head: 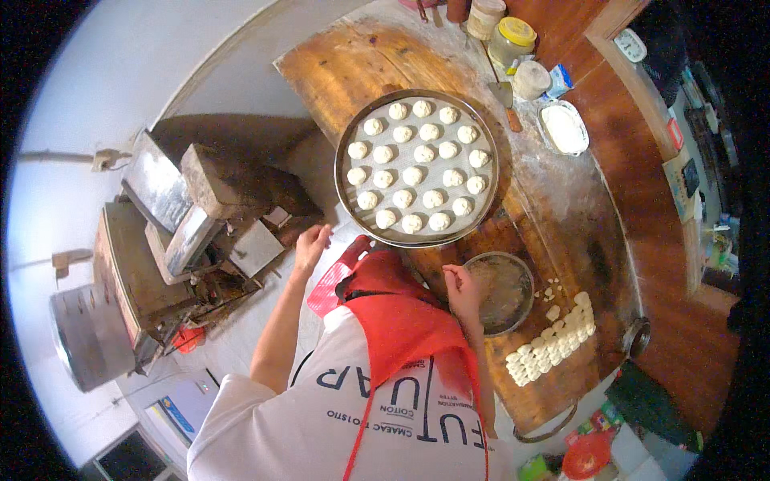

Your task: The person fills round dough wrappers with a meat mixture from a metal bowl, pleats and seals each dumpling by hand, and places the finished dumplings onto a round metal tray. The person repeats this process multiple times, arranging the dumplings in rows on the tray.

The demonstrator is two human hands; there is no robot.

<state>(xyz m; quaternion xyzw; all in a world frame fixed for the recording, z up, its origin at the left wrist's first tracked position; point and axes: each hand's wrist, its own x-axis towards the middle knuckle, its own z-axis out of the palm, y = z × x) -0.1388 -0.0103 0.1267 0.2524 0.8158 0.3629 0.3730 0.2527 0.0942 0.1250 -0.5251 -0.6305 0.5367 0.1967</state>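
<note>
My left hand [313, 243] is in the air left of the table, its fingers curled and nothing visible in them. My right hand [462, 290], also curled with nothing visible in it, is at the left rim of a round pan [529, 300] with a dusty-looking bottom. In front of me a large round steamer tray [340, 174] holds many pleated white buns [412, 175], spaced apart on a pale mesh liner. Right of the pan, small dough pieces [544, 355] lie packed in rows on the wooden board [541, 400], with loose scraps [548, 291] nearby.
A dough scraper [502, 95], a yellow-lidded jar [516, 37], other jars and a tub of white powder [563, 127] stand along the table's far right. A metal machine [210, 180] and a large metal pot [90, 337] are at left. A red apron [409, 324] hangs over my front.
</note>
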